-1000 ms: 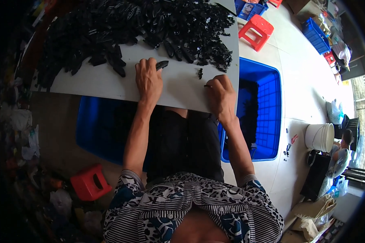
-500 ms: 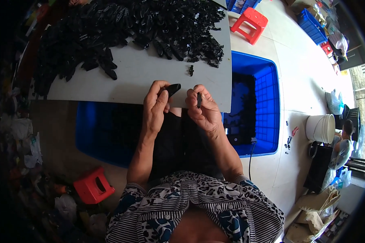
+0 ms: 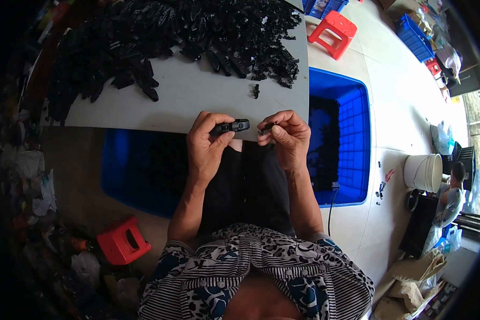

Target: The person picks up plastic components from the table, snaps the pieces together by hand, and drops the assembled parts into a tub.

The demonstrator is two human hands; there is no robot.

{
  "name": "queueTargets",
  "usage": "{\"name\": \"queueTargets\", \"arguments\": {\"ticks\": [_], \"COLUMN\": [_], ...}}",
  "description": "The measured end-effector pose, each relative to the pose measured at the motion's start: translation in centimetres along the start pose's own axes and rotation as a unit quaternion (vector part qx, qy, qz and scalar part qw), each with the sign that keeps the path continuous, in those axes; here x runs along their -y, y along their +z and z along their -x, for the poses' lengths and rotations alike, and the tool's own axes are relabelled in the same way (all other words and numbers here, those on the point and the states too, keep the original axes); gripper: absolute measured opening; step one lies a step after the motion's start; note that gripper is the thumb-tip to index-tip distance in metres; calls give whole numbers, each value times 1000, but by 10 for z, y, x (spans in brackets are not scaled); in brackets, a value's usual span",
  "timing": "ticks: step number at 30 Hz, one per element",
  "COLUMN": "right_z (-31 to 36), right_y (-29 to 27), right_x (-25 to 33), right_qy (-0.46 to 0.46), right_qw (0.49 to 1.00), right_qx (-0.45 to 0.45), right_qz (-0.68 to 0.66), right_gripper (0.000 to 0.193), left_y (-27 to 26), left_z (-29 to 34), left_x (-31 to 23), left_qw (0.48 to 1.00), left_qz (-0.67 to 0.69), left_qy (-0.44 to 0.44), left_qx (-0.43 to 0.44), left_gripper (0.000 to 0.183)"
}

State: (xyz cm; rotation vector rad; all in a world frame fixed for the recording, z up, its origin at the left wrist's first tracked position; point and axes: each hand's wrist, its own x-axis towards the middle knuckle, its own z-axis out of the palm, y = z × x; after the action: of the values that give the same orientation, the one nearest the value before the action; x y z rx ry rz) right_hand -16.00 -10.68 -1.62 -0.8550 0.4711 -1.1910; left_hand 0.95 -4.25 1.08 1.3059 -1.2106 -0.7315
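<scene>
My left hand (image 3: 208, 141) is closed around a long black plastic shell (image 3: 234, 126), its hollow side with inner slots facing up. Between the thumb and fingers of my right hand (image 3: 289, 136) is a small black plastic clip (image 3: 268, 128). The two parts are level with each other, a short gap apart, over the table's near edge. Another small black piece (image 3: 256, 91) lies alone on the light grey table (image 3: 197, 109), just beyond my right hand. Farther back is a big heap of black plastic parts (image 3: 160, 42), longer shells at left and small pieces at right.
A large blue crate (image 3: 353, 144) holding dark parts stands under the table and out to the right. Red stools (image 3: 124, 241) (image 3: 334, 33) stand at lower left and upper right. A white bucket (image 3: 422, 172) and a seated person (image 3: 452, 197) are at far right.
My left hand has turned the shell so its hollow side shows and it points right. My right hand has rotated the clip to lie sideways, facing the shell's end.
</scene>
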Motion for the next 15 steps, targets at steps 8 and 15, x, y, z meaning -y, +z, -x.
{"name": "queueTargets", "arguments": {"ticks": [8, 15], "right_z": [8, 5], "right_y": [13, 24], "right_x": [-2, -17], "right_qy": [-18, -204], "right_qw": [997, 929], "right_qx": [-47, 19], "right_qz": [64, 309], "right_gripper": [16, 20], "left_y": [4, 2], "left_z": [5, 5], "left_x": [-4, -10], "left_qw": [993, 973], "left_qz": [63, 149], "left_qy": [-102, -159], "left_qx": [2, 71], "left_gripper": [21, 18]}}
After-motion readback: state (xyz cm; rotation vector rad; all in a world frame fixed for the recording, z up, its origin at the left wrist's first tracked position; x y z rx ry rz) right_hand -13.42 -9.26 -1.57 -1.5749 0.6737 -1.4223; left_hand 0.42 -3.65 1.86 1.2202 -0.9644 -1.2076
